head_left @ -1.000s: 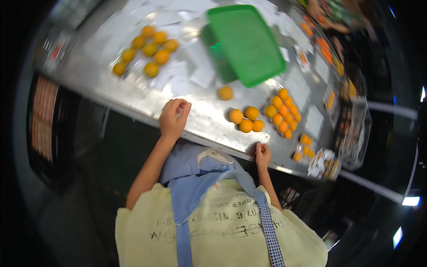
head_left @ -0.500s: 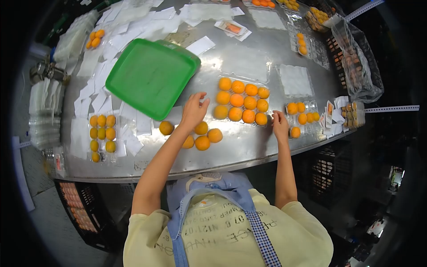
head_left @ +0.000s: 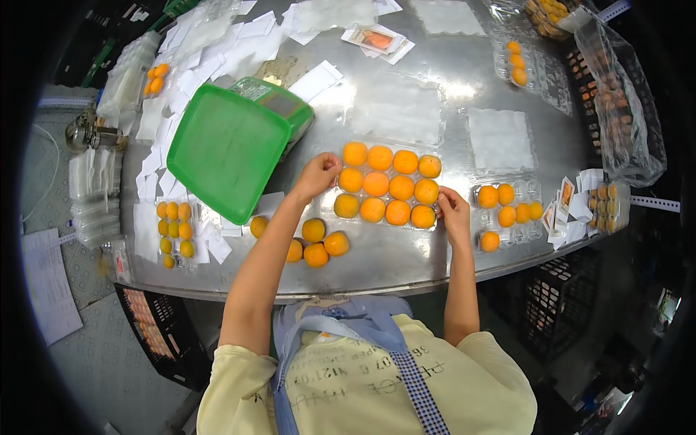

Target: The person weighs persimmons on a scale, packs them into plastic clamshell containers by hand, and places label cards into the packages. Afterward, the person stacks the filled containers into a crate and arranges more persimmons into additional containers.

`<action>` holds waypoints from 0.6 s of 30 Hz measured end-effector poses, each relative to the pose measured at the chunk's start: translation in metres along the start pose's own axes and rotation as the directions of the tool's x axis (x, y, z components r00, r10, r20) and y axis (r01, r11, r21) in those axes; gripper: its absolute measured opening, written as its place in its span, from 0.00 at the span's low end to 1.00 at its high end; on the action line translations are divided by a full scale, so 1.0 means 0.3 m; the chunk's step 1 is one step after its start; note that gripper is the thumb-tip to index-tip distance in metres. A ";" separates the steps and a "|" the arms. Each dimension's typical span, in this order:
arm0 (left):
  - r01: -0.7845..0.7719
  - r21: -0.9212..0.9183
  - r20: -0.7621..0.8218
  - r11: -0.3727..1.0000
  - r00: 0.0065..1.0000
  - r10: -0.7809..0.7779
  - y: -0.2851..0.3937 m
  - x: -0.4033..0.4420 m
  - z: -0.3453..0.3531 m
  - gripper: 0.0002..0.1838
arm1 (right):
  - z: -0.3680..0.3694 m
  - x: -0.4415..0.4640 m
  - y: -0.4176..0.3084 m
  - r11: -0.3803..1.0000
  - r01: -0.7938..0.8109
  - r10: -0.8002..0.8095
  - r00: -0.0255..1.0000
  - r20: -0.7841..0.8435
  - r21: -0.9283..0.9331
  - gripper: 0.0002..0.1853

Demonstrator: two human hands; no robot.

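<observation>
A clear plastic tray filled with rows of orange fruit [head_left: 375, 184] lies on the metal table in front of me. My left hand [head_left: 320, 175] pinches the tray's left edge near its upper corner. At the right edge, the fingers of my right hand [head_left: 453, 209] are closed on the rim. The tray's clear lid [head_left: 395, 116] lies open beyond the fruit. Several loose fruits [head_left: 315, 254] rest on the table by my left forearm, which hides part of that group. The green tray-like top [head_left: 230, 148] sits up and left of my left hand.
Partly filled fruit trays stand at the right [head_left: 506, 215] and left [head_left: 174, 230]. White papers [head_left: 239, 47] cover the back left. Stacked clear trays [head_left: 96, 196] are at the far left, with labels [head_left: 562, 210] at the right edge. A black crate [head_left: 557, 290] stands below the table.
The view has swung right toward the filled tray. My left hand has moved from above the loose fruits to the tray's left edge, and my right hand has closed on its right edge.
</observation>
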State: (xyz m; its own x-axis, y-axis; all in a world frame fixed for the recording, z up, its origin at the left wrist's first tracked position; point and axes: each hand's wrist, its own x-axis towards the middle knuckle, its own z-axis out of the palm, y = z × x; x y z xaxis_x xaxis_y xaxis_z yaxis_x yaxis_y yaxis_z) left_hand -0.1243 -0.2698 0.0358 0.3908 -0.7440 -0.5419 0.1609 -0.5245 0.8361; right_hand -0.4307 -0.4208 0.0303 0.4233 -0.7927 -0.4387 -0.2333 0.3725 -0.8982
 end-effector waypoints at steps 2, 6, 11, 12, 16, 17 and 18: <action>-0.019 -0.074 0.000 0.997 1.000 0.019 -0.010 -0.003 0.012 0.04 | -0.003 -0.008 -0.018 1.000 0.000 0.000 1.000 -0.008 0.015 0.12; -0.090 -0.011 -0.057 0.996 0.994 0.089 0.043 -0.061 0.052 0.03 | -0.006 -0.052 -0.080 0.997 0.076 -0.077 0.994 -0.074 -0.014 0.11; -0.234 0.003 -0.080 0.972 0.969 0.233 0.100 -0.153 0.070 0.03 | -0.030 -0.186 -0.198 0.980 0.191 -0.197 0.969 -0.149 -0.053 0.12; -0.260 -0.011 -0.079 0.966 0.963 0.258 0.133 -0.184 0.063 0.04 | -0.029 -0.216 -0.231 0.974 0.218 -0.224 0.962 -0.159 -0.056 0.12; -0.351 -0.080 -0.098 0.933 0.934 0.343 0.254 -0.338 -0.013 0.05 | 0.025 -0.329 -0.377 0.937 0.342 -0.349 0.921 -0.173 -0.069 0.11; -0.382 -0.105 -0.106 0.918 0.923 0.371 0.282 -0.374 -0.042 0.05 | 0.057 -0.353 -0.423 0.933 0.345 -0.359 0.916 -0.178 -0.102 0.11; -0.414 -0.129 -0.112 0.901 0.909 0.402 0.308 -0.408 -0.079 0.05 | 0.093 -0.375 -0.465 0.927 0.350 -0.371 0.910 -0.185 -0.136 0.11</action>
State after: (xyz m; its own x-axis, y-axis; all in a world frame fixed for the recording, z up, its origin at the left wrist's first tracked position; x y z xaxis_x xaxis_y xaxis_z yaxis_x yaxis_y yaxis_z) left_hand -0.1359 -0.2176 0.1814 0.5216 -0.8404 -0.1472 0.1004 -0.1109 0.9887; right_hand -0.4213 -0.3702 0.2042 0.3097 -0.9489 -0.0608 -0.1866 0.0020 -0.9824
